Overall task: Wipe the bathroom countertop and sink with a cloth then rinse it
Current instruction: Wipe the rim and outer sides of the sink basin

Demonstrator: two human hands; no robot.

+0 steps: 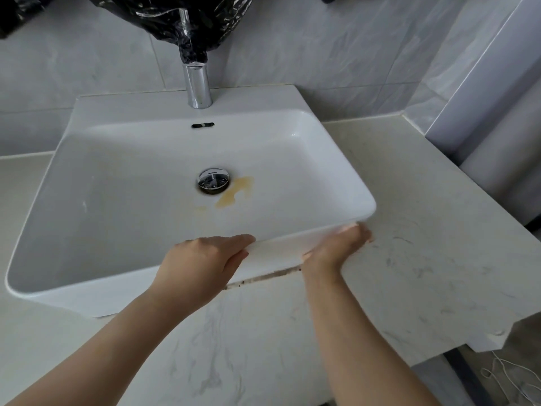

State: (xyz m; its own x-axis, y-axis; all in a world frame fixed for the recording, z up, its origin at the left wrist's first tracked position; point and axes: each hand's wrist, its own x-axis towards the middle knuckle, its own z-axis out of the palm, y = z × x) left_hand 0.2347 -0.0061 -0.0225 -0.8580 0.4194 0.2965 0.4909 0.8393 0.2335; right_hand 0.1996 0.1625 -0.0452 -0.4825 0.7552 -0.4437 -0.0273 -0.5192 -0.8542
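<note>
Countertop [409,244]: pale veined stone, runs left-right across the view and fills the lower half. It butts grey tiled walls [322,54] at the back and right, and its right front edge is chipped [497,332].

Sink [336,159]: white rectangular basin sitting on top of the countertop, left of centre. Long axis is left-right, parallel to the back wall.

Tap [199,83]: chrome, back centre, spout pointing forward, top wrapped in black plastic [175,19].

Left hand [202,259]: on the front rim, fingers straight and together, tips over the edge.

Right hand [336,247]: at the front right corner, low on the outer wall, touching the countertop. Fingers together and flat against the wall; tips blurred.

Dark grime line [263,278] along the base seam between the hands.

Drain [213,181] mid-basin, with a yellow stain [234,191] just right of it.
</note>
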